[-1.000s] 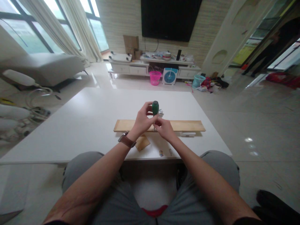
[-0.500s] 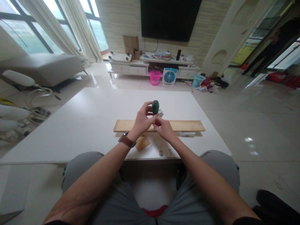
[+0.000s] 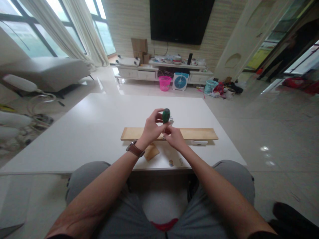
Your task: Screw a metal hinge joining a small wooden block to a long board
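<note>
Surface, from my remote seat: one glossy white table, bearing a long wooden board and, nearer me, a small wooden piece. Room: black television on the wall; below, a pink basket beside a blue box fan. Left hand: fingers curled round a green-handled screwdriver, near-upright at the board's near edge. Right hand: fingertips drawn together by its lower shaft; what they grip, I cannot tell.
</note>
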A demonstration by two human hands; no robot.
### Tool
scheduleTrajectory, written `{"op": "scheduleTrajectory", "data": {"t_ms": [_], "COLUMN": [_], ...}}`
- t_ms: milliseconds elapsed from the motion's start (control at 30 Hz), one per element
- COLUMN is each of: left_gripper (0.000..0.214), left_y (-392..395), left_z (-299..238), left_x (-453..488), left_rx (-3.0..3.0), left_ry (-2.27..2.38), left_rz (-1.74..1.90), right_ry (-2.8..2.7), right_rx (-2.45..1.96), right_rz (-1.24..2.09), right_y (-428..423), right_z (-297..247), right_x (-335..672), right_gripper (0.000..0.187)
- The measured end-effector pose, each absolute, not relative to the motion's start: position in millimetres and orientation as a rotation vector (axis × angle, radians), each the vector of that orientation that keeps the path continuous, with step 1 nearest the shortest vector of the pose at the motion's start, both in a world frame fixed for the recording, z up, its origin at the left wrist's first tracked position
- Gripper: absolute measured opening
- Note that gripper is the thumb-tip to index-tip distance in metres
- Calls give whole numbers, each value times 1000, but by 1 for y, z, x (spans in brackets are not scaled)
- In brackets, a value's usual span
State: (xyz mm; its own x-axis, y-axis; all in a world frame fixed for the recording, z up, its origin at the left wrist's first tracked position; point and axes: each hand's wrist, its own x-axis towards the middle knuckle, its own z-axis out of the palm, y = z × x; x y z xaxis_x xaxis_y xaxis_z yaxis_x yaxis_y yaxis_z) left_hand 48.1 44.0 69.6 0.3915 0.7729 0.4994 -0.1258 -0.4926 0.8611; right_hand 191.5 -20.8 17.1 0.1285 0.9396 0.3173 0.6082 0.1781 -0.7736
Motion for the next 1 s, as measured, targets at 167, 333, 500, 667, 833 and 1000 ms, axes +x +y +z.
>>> {"op": "scheduleTrajectory", "data": {"t_ms": [167,333,500,667,833,1000], "left_gripper": [43,34,49,49,39,38], "left_y": [43,46,46,43,45,48], "left_z": [71,72,69,71,72,70], "left_x": [47,48,49,48,47,47], "left_rx": [1797,1819,1758,1755,1804,1816], "left_ry": [569,650,626,593,637,649], "left_rz": [1234,1276,1267,1248,1253,1261], "right_ry": [-1551,-1536,-1560,-1558,-1538,-1548], "right_rx": [-1532,-1538,-1514,-1517,-1537,-1533], "right_rz": [466,443,452,453,447,437], "right_y": [-19,-18,-21,-22,-20,-19], "right_z": [13,13,17,16,13,15], "right_x": [192,193,192,192,192,193], "right_gripper": [9,8,10,10,12,11]}}
